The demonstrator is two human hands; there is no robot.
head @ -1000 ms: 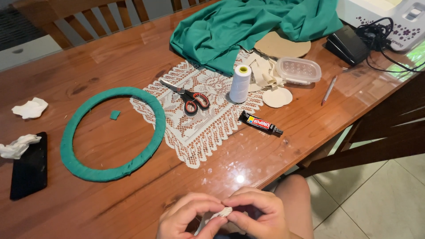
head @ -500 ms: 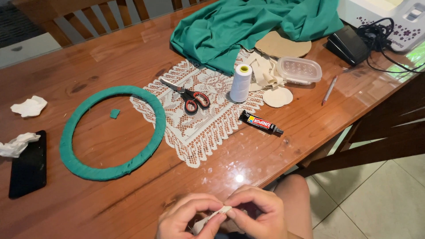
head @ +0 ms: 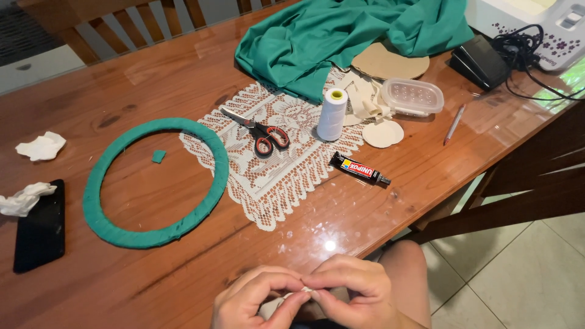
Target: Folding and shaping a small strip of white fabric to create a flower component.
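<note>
Hidden or cut off, placed from the lace doily:

- Small pale scrap, below the doily: mostly covered by the fingertips of left hand and right hand; kind not discernible.
- Both wrists: cut by the bottom edge.
- Sewing machine, far right of the doily: cropped by the top and right edges.
- Green cloth, above the doily: overlaps its upper edge.

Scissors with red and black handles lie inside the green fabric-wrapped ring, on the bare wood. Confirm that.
Not so. The scissors lie outside the green fabric-wrapped ring, on the white lace doily to its right, as the head view shows. Their handles are red and black.
</note>
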